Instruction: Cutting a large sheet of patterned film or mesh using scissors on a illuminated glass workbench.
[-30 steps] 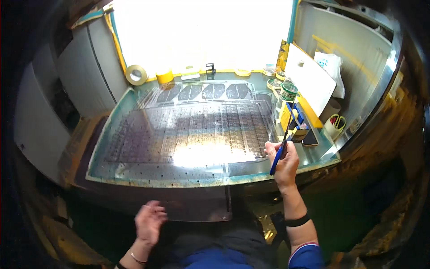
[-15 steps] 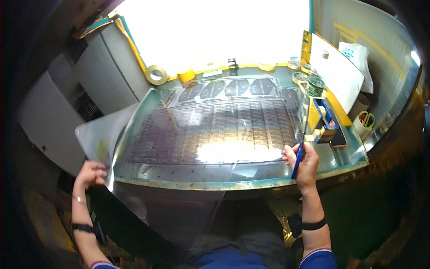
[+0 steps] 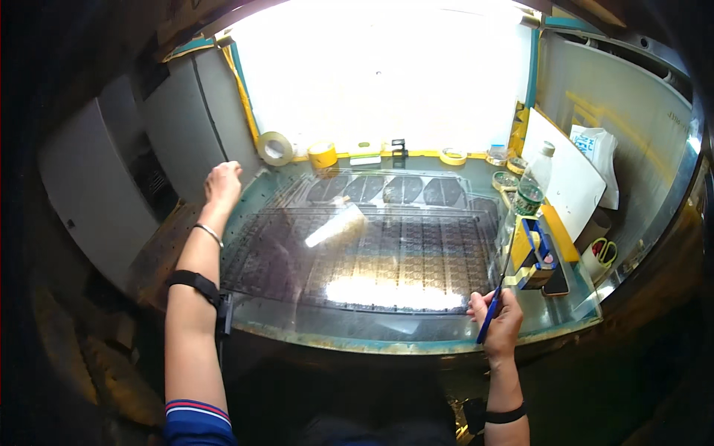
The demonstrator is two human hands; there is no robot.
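Note:
My right hand [image 3: 503,324] is closed around a slim blue-handled tool [image 3: 487,318] with a long thin shaft pointing away from me. It hovers by the front right of a glass-topped table [image 3: 297,332]. At the table's far left edge, my left hand [image 3: 223,183] is raised with its fingers curled in; what they hold, if anything, does not show. Between my hands lies a dark patterned sheet [image 3: 387,256] with rows of small shapes, under a shiny clear surface. Beyond it is a strip with several dark rounded panels [image 3: 366,189].
A tape dispenser [image 3: 537,253] and a plastic bottle [image 3: 532,182] stand on the right. Tape rolls [image 3: 277,149] line the back before a bright panel [image 3: 379,82]. A cup with scissors [image 3: 599,259] is at the right edge; grey cabinets [image 3: 97,178] stand left.
My left hand has moved up and away from the table's near left corner to its far left. The lifted clear sheet there no longer stands up. My right hand keeps the tool.

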